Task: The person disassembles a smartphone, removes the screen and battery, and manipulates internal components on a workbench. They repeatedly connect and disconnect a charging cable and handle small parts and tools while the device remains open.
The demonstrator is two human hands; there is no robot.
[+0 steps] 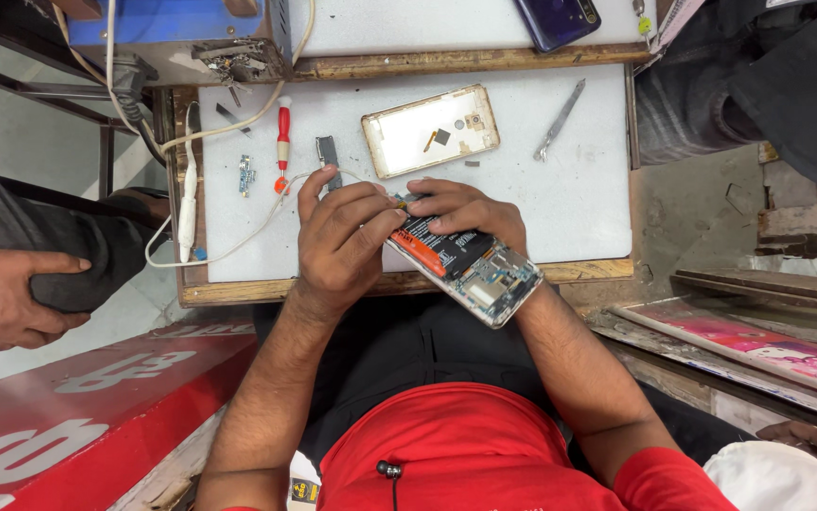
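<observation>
Hands meet over an opened smartphone (470, 265) at the near edge of the white table (579, 189). The phone lies with its back removed, black battery with an orange strip and bare circuit board showing, its lower end hanging past the table's wooden rim. The left hand (342, 241) rests on the phone's upper end, fingers curled together, its grip pinched on a small tool that is mostly hidden. The right hand (465, 208) has its grip clamped on the phone's far edge, steadying it. Just beyond lies the detached gold-rimmed back cover (430, 130), inner side up. Metal tweezers (560, 118) lie to its right; a red-handled screwdriver (283, 132), a small circuit part (246, 175) and a white cable (238, 237) lie to its left.
</observation>
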